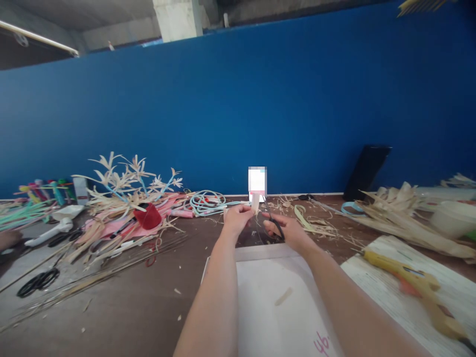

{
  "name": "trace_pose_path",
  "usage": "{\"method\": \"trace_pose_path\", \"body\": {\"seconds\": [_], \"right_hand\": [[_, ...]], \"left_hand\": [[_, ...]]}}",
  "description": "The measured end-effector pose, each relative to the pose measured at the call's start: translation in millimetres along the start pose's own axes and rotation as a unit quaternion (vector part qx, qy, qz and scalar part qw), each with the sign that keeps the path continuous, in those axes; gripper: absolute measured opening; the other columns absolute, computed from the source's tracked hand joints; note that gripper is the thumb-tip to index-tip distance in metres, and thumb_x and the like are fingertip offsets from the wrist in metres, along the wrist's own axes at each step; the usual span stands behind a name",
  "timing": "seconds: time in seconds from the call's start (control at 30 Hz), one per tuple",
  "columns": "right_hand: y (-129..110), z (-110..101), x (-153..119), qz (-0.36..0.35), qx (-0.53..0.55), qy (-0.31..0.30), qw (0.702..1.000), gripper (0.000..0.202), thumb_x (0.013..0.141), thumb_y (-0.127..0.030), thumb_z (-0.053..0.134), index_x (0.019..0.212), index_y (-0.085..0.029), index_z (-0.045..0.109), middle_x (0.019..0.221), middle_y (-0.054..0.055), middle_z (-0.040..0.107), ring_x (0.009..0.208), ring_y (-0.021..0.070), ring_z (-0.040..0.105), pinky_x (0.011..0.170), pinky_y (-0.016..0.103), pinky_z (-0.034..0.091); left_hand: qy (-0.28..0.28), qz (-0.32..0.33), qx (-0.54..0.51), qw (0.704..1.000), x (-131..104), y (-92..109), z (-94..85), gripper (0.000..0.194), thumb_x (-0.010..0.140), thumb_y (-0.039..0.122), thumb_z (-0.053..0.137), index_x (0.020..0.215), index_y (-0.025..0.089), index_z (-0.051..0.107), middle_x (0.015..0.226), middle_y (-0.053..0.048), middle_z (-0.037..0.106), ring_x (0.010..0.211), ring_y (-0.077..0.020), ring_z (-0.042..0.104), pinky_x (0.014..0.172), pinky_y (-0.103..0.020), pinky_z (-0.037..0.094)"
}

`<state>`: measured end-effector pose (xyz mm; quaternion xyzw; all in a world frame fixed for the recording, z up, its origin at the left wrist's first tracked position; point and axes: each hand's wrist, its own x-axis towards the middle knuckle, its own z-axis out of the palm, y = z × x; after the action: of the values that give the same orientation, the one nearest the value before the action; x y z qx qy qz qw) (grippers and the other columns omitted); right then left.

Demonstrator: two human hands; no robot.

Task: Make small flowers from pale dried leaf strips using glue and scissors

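My left hand (238, 219) is closed, its thumb and fingers pinching a pale, flat strip (255, 202) that looks like dried husk. The strip stands roughly upright between my hands. Just to the right, my right hand (288, 230) is closed around black-handled scissors (277, 227), whose blades point up and towards the strip. I cannot tell whether the blades touch it. Below my forearms lies a white box or board (267, 287) with pink handwriting and a small husk scrap (284, 296) on it.
A yellow glue gun (405, 277) lies on paper at right, near dried husks (394, 213). At left are husk flowers (126, 178), a red spool (148, 216), wires and black scissors (39, 281). Another person's hand (9, 239) shows at the left edge. A blue wall (223, 109) stands behind.
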<state>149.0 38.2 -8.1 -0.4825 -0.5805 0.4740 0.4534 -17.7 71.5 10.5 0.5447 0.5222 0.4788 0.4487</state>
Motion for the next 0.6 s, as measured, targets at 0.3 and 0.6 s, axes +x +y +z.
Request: {"method": "trace_pose_path", "body": {"seconds": [0.3,0.6], "right_hand": [[-3.0,3.0,-1.8,-0.037,-0.07,-0.054,0.995,0.054,0.069,-0.049,0.062,0.112,-0.016,0.062,0.07,0.004,0.062,0.064,0.0159,0.054,0.058,0.027,0.042],[0.6,4.5,-1.2,-0.047,-0.094,-0.054,0.993,0.048,0.069,-0.048,0.062,0.106,-0.019,0.065,0.072,0.001,0.061,0.061,0.0141,0.052,0.058,0.025,0.042]], "left_hand": [[0.027,-0.045,-0.213,0.976,-0.8,5.8,19.9,0.006,0.065,0.015,0.062,0.067,0.015,0.057,0.062,-0.001,0.062,0.064,-0.0139,0.063,0.063,-0.027,0.053],[0.05,-0.024,-0.163,0.985,-4.9,8.5,22.0,0.006,0.065,0.017,0.063,0.067,0.014,0.058,0.062,-0.001,0.06,0.06,-0.0139,0.06,0.056,-0.027,0.052]]}}
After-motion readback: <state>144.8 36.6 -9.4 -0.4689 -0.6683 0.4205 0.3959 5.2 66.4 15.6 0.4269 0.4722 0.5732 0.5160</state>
